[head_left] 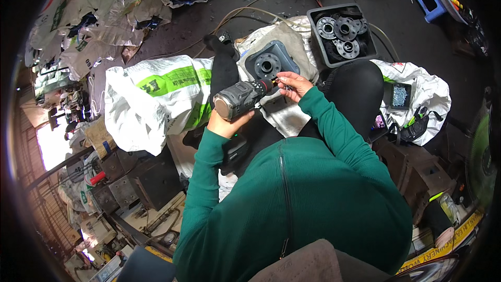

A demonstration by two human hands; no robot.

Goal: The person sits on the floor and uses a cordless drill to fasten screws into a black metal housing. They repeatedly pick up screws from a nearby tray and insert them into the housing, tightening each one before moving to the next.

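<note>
I am gripping the cordless drill (241,99) in my left hand (225,123), its long axis pointing right toward my right hand (293,84), whose fingers (285,80) are pinching at the drill's tip.

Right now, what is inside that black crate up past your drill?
The black crate holds round grey metal flanges, each with a centre hole and bolt holes. Four or so show on top, overlapping. Whatever lies beneath them, and the crate's bottom, is covered.

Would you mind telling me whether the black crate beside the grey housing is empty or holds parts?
It holds parts: the black crate contains several round metal flanges with bolt holes, lying flat.
</note>
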